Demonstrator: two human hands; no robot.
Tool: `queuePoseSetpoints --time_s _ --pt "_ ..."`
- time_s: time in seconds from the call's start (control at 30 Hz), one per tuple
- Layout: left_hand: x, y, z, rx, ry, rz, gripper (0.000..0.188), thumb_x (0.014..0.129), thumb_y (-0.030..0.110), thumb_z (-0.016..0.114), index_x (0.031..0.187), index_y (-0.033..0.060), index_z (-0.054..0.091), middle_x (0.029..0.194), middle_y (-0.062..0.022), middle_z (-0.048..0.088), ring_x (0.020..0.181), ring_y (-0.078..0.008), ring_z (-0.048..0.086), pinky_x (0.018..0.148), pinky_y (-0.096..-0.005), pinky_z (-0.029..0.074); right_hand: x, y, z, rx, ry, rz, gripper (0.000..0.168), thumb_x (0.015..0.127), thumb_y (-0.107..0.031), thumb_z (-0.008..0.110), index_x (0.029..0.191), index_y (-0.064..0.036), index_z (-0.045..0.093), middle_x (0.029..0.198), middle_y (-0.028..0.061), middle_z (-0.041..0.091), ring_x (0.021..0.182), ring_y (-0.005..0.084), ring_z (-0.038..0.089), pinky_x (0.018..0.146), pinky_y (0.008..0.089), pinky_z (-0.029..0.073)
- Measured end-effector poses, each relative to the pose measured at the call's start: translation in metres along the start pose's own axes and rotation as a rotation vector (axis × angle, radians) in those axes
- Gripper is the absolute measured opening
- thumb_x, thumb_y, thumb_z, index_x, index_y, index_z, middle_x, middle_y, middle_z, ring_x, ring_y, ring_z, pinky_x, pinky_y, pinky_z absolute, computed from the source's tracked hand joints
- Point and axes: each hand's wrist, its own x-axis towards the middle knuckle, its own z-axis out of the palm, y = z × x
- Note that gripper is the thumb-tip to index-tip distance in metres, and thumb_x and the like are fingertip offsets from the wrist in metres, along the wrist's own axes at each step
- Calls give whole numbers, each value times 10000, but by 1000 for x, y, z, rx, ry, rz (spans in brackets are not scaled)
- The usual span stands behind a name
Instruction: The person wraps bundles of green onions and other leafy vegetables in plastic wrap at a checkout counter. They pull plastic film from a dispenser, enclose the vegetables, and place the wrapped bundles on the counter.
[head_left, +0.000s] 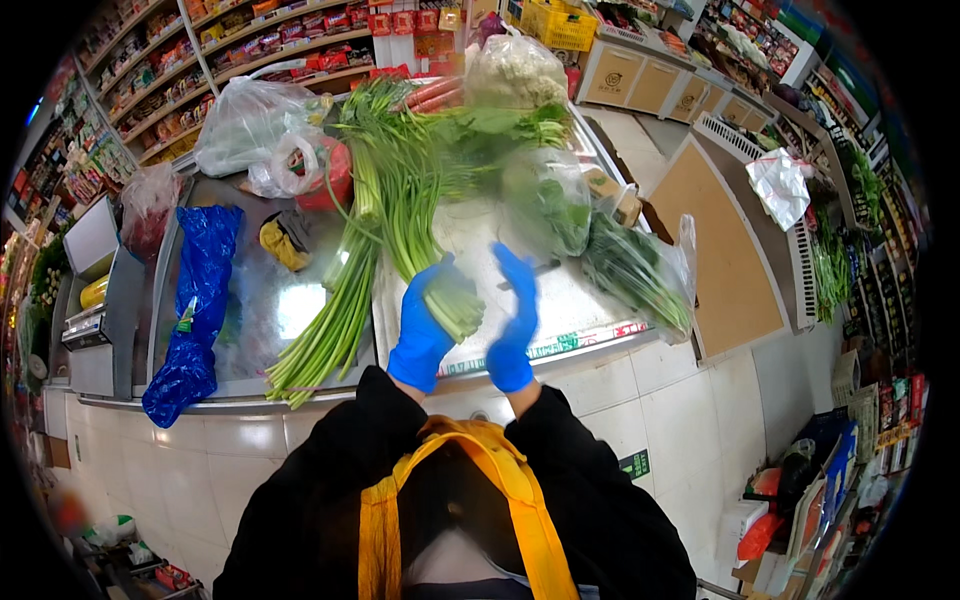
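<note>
My left hand (422, 324), in a blue glove, is wrapped around the lower end of a bunch of long green stalks (411, 217). The pale cut ends face me, and the leafy tops spread towards the far side. Beside them stands my right hand (516, 322), also gloved in blue, its fingers straight and nothing in it. It is a short gap from the stalk ends. A knife (543, 268) lies on the white board (469, 229), partly covered by my right hand. Another bunch of green stalks (322, 330) reaches over the table's front edge to the left.
Bagged leafy greens (637, 266) lie at the right edge, near a bag of leaves (551, 202). Carrots (439, 94) and bagged cauliflower (517, 71) sit at the back. On the left are a blue plastic bag (199, 300), yellow-grey gloves (285, 240) and a tape roll (295, 163).
</note>
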Motion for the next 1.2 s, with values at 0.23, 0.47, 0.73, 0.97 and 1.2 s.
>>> queuePoseSetpoints --time_s 0.23,0.47,0.73,0.97,1.2 --pt "0 -32 1 411 350 324 359 884 300 497 1151 61 506 952 -104 602 810 -224 606 651 -326 507 5 -7 1 216 -49 53 298 895 -150 487 1143 4 547 1188 136 558 1095 234 523 955 350 383" --pt "-5 -31 24 403 416 340 374 849 260 525 1187 99 505 927 -83 604 783 -218 604 626 -330 506 -2 -41 -33 -86 -185 -112 298 821 -44 540 1116 -8 556 1170 127 554 1070 240 522 941 342 383" --pt "-20 -28 48 1172 679 309 281 796 222 567 998 29 596 794 -95 620 671 -189 609 594 -282 496 33 47 -43 208 -442 614 295 886 -169 550 1122 6 571 1006 88 632 886 156 598 798 268 462" --pt "-26 -14 14 1089 695 163 228 753 175 628 929 31 605 726 -76 589 643 -172 596 574 -277 493 35 160 -26 -1128 -707 205 338 750 -378 622 855 -61 675 880 194 639 805 356 624 711 424 492" --pt "-34 -16 -3 1104 648 347 248 795 172 626 986 17 596 807 -83 604 686 -181 603 604 -291 503 11 76 -25 -253 -762 492 184 782 -183 636 813 -3 661 716 108 647 607 160 619 590 294 493"
